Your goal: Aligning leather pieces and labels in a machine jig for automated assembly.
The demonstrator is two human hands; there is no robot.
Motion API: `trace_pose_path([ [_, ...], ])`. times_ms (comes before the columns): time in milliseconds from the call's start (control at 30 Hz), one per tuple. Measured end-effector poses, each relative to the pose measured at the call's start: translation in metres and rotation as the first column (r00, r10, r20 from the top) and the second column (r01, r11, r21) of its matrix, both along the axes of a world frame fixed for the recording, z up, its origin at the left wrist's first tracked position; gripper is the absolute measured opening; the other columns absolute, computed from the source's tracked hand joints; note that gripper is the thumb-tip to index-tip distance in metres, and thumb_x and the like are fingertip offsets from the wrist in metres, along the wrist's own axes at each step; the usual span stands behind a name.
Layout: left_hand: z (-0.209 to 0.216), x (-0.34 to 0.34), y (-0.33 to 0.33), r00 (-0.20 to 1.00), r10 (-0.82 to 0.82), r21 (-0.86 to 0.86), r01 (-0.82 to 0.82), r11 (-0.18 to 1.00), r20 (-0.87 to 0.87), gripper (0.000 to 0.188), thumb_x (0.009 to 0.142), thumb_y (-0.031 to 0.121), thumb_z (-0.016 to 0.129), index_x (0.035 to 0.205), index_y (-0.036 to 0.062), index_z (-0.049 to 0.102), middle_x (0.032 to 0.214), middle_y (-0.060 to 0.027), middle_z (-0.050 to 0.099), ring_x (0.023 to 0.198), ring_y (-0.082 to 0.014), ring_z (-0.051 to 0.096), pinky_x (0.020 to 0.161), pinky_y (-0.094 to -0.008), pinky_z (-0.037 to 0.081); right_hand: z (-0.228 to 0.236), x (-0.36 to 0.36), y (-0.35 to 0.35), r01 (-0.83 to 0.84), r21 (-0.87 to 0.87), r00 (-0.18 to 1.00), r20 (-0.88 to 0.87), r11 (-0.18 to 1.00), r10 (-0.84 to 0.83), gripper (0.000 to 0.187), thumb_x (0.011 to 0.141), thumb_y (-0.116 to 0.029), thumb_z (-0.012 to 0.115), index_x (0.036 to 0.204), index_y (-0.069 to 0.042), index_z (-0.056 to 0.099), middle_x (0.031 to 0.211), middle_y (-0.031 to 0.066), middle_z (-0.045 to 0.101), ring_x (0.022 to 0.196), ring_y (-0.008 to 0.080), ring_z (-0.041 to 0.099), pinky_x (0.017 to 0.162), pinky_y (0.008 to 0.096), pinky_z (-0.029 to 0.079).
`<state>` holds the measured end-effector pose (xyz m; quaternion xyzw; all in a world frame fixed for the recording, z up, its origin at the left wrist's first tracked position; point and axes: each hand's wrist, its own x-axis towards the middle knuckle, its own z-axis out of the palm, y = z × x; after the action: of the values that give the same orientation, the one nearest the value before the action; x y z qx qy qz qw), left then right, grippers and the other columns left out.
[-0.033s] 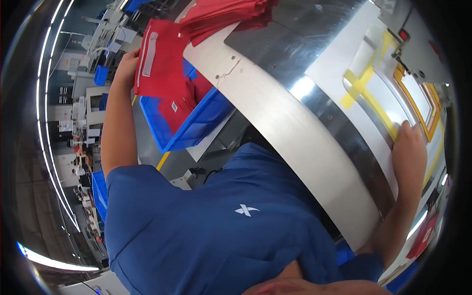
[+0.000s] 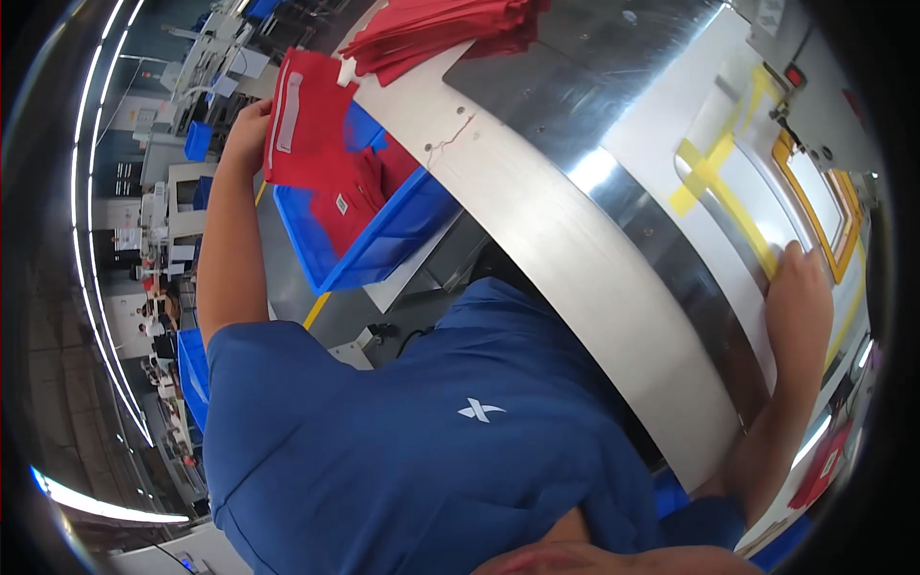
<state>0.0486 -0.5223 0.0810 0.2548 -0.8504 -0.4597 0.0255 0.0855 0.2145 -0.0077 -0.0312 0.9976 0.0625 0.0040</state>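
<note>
My left hand (image 2: 249, 132) is closed on the outer edge of a red fabric piece (image 2: 321, 125) with a pale strip along it. The fabric hangs over a blue bin (image 2: 331, 273), which holds more red cloth (image 2: 337, 213) with a small white label. My right hand (image 2: 800, 287) lies at the near edge of a clear plastic template (image 2: 743, 182) taped with yellow strips. Its fingers are bent and closed at that edge; the fingertips are partly hidden. Beside them sits an orange-yellow frame (image 2: 845, 235) under the machine.
A stack of red fabric pieces (image 2: 446, 38) lies on the metal table (image 2: 556, 105) at the far side. The table's curved pale edge (image 2: 575, 259) runs past my body. Machine parts (image 2: 788, 81) stand at the right. Other workstations (image 2: 168, 220) line the left.
The red fabric in my left hand sits slightly lower at its far edge, and more of the blue bin shows beside it. The view has shifted slightly; my right hand stays at the template.
</note>
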Motion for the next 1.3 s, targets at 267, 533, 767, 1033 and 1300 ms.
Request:
trace_pose_path([
  [267, -0.091, 0.050, -0.059, 0.826, 0.318, -0.689, 0.114, 0.716, 0.466, 0.028, 0.087, 0.019, 0.073, 0.099, -0.0049, 0.081, 0.086, -0.0240, 0.080, 0.067, -0.0299, 0.080, 0.073, -0.0388, 0.066, 0.007, -0.006, -0.010, 0.017, 0.047, 0.994, 0.107, 0.999, -0.022, 0.018, 0.103, -0.014, 0.060, 0.111, 0.002, 0.062, 0.108, 0.0255, 0.064, 0.106, 0.0470, 0.066, 0.092, 0.0545, 0.053],
  [533, -0.119, -0.047, 0.044, 0.997, -0.069, -0.887, 0.053, 0.460, 0.024, 0.038, 0.094, 0.028, 0.062, 0.121, 0.0072, 0.080, 0.118, -0.0224, 0.079, 0.112, -0.0452, 0.074, 0.102, -0.0501, 0.057, 0.009, 0.009, -0.003, -0.005, -0.090, 1.000, 0.004, 0.996, 0.006, 0.011, 0.096, -0.005, 0.057, 0.100, 0.002, 0.063, 0.097, 0.0296, 0.066, 0.090, 0.0485, 0.070, 0.079, 0.0571, 0.056],
  [767, -0.061, -0.088, 0.335, 0.535, -0.806, -0.549, 0.607, 0.575, -0.253, 0.023, 0.099, 0.008, 0.074, 0.121, 0.0003, 0.075, 0.100, -0.0115, 0.076, 0.088, -0.0187, 0.072, 0.079, -0.0320, 0.056, 0.006, 0.005, -0.005, -0.041, -0.240, 0.998, -0.049, 0.970, 0.030, 0.011, 0.088, -0.008, 0.064, 0.096, -0.001, 0.062, 0.095, 0.0279, 0.066, 0.077, 0.0394, 0.072, 0.068, 0.0455, 0.059],
  [1033, -0.072, -0.068, 0.547, -0.278, -0.958, -0.640, 0.750, -0.168, -0.074, 0.036, 0.092, 0.018, 0.080, 0.123, 0.0030, 0.071, 0.109, -0.0163, 0.071, 0.106, -0.0365, 0.067, 0.095, -0.0458, 0.052, 0.001, 0.033, 0.123, 0.356, -0.474, 0.794, -0.301, 0.805, -0.528, 0.025, 0.099, -0.031, 0.070, 0.096, -0.007, 0.071, 0.102, 0.0167, 0.071, 0.100, 0.0387, 0.070, 0.087, 0.0496, 0.056],
  [1300, -0.114, -0.077, 0.577, -0.413, -0.880, -0.676, 0.720, -0.159, -0.233, 0.038, 0.086, 0.017, 0.084, 0.120, 0.0061, 0.071, 0.104, -0.0121, 0.069, 0.101, -0.0329, 0.066, 0.090, -0.0447, 0.051, -0.033, 0.058, 0.250, 0.583, -0.546, 0.609, -0.198, 0.602, -0.768, 0.033, 0.093, -0.036, 0.080, 0.100, -0.004, 0.077, 0.096, 0.0134, 0.077, 0.092, 0.0314, 0.074, 0.084, 0.0442, 0.057],
])
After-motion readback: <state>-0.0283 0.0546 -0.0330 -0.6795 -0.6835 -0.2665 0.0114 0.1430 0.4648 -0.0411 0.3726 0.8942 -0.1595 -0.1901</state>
